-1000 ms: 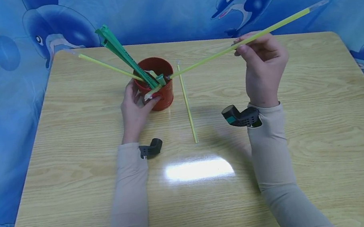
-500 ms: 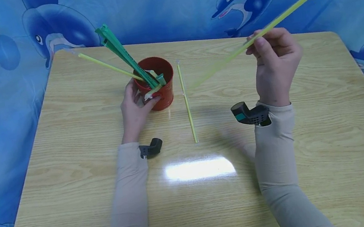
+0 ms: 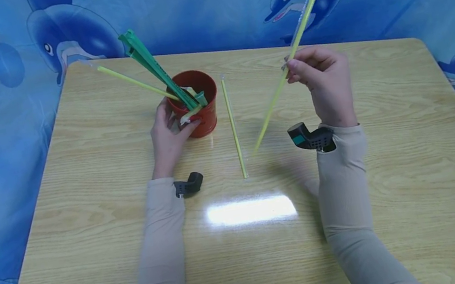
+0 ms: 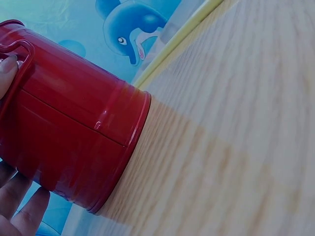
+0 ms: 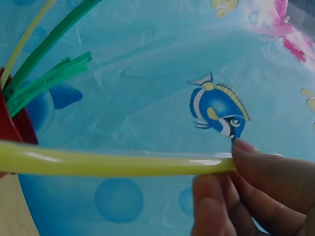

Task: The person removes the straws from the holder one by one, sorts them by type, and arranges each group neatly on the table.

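Observation:
My left hand (image 3: pixel 169 139) grips a small red metal bucket (image 3: pixel 209 121) standing on the table. In the left wrist view, the thumb lies at the handle loop of the bucket (image 4: pixel 74 113) and the fingers curl round its far side. My right hand (image 3: pixel 324 82) pinches a yellow drinking straw (image 3: pixel 271 104) in a clear wrapper between thumb and fingers. This straw slants over the table, its upper end towards the back curtain and its lower end pointing down towards me. Several green-wrapped straws (image 3: pixel 152 66) and a long yellow straw (image 3: pixel 130 80) lean out of the bucket.
Another wrapped yellow straw (image 3: pixel 233 130) lies on the wooden table (image 3: pixel 419 169), just right of the bucket. A blue curtain with dolphins (image 3: pixel 169 20) hangs behind the table's back edge. Short wrapped pieces (image 3: pixel 191 114) show at the bucket's mouth.
The straw in my right hand has come away from the bucket's mouth and swung steeper, its lower end now nearer me. The left hand and bucket have stayed put.

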`<state>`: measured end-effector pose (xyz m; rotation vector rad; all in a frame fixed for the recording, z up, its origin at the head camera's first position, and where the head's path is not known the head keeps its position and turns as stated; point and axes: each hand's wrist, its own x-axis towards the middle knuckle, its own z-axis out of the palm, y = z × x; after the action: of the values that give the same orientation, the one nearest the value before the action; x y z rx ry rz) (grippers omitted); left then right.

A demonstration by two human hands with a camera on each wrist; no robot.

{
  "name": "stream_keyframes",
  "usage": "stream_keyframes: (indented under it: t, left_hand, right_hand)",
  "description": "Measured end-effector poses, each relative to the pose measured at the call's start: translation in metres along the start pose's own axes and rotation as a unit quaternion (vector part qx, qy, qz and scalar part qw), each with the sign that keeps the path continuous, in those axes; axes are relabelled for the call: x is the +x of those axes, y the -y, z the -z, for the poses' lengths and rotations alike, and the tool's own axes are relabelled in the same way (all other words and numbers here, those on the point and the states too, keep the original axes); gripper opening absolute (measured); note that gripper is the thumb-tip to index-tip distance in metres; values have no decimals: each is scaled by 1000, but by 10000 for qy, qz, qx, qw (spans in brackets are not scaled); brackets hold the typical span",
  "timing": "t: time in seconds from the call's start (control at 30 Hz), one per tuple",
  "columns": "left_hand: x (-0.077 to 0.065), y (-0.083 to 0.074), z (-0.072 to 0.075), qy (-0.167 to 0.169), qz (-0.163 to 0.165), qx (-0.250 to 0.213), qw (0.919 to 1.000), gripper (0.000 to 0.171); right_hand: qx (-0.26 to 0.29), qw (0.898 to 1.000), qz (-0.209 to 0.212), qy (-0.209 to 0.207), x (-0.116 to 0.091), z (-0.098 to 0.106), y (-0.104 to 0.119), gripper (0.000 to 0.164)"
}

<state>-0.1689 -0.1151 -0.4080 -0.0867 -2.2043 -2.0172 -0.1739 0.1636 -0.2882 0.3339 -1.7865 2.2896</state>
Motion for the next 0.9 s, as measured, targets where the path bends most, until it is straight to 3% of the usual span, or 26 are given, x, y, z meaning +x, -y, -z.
stream_keyframes:
  t: [0.27,0.5,0.9]
  left_hand:
    - [0,0,0,-12,-43,20,10000,73]
    - [1,1,0,-14,-73,-22,10000,73]
    - [1,1,0,10,-15,-6,10000,72]
  right_hand:
    - [-631,9931,-830,527,8,3,-22,7]
    - [-899,9826,-1470,693,16,6,-47,6]
    - [-1000,9705,-2052,772,20,9,-82,4]
